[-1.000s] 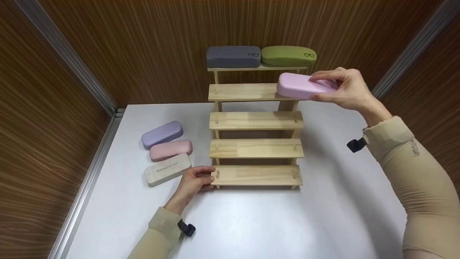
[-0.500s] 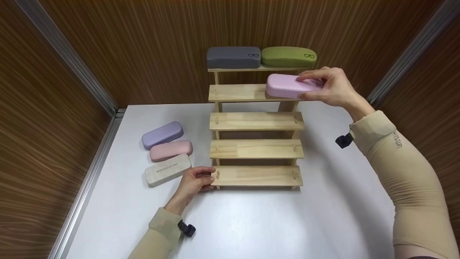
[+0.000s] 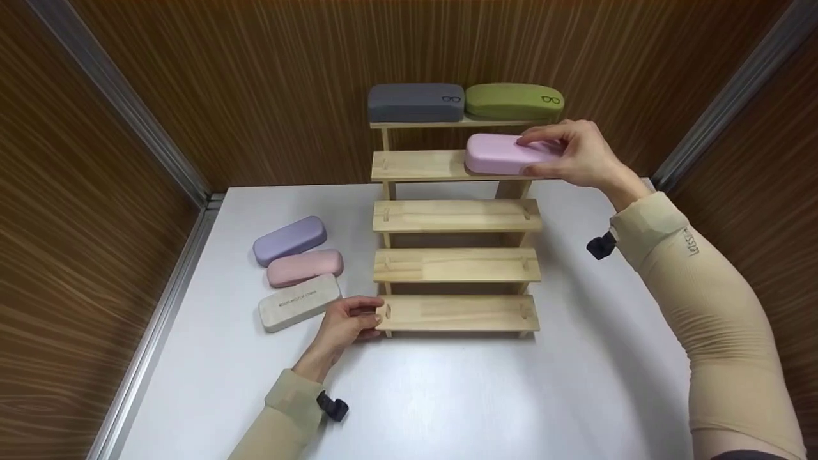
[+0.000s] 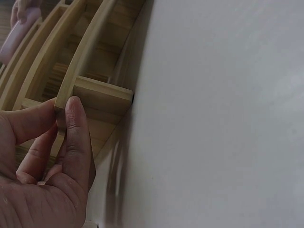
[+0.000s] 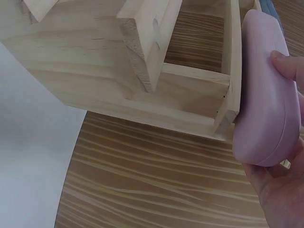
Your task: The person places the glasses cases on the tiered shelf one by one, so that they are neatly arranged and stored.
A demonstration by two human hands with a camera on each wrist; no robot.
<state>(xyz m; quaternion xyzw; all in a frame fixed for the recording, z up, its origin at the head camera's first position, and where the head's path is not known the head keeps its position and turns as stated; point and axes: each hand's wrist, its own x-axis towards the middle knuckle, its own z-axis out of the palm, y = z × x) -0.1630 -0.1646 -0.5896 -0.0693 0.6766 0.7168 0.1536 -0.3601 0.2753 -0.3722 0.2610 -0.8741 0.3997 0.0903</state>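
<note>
A pink glasses case (image 3: 495, 154) lies along the right part of the second-highest shelf of a stepped wooden rack (image 3: 457, 215). My right hand (image 3: 585, 153) grips its right end, thumb on the near side and fingers over the top. The right wrist view shows the pink glasses case (image 5: 266, 90) against the shelf board, its end jutting past the board's end. My left hand (image 3: 345, 322) pinches the left end of the lowest shelf; in the left wrist view, thumb and fingers of the left hand (image 4: 52, 171) clasp that board's corner.
A blue-grey glasses case (image 3: 415, 103) and a green glasses case (image 3: 511, 101) stand side by side on the top shelf. Left of the rack, a purple case (image 3: 289, 240), a rosy case (image 3: 305, 267) and a grey case (image 3: 300, 302) lie on the white table (image 3: 441, 396).
My right hand has moved left with the pink glasses case, from beyond the rack's right end onto the second-highest shelf. The left hand keeps its hold on the lowest shelf.
</note>
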